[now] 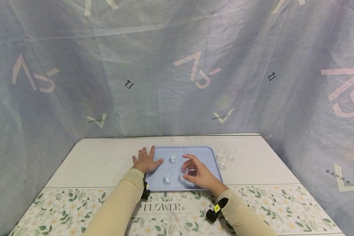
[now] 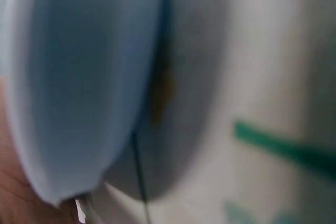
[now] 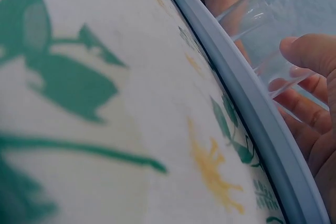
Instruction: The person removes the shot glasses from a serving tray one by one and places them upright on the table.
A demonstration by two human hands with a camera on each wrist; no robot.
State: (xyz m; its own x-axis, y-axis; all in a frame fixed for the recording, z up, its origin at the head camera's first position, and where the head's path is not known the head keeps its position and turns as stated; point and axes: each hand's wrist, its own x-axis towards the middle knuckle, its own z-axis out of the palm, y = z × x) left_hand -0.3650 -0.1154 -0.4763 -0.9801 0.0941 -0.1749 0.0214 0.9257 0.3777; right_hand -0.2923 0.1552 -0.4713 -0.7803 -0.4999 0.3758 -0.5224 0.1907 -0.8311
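A light blue tray (image 1: 194,151) lies on the table with three small clear shot glasses on it. My right hand (image 1: 199,173) curls round the front right shot glass (image 1: 183,173), thumb on the near side and fingers behind it. In the right wrist view, this glass (image 3: 275,72) shows between the thumb (image 3: 307,51) and the fingers. To its left stands another shot glass (image 1: 167,176), and a third shot glass (image 1: 173,156) is farther back. My left hand (image 1: 146,163) rests with spread fingers at the tray's left edge, its thumb reaching over the rim.
Three more clear glasses (image 1: 222,163) stand close together on the white cloth just right of the tray. A floral printed band (image 1: 165,209) covers the table's front. Grey printed fabric (image 1: 159,82) hangs behind and at both sides.
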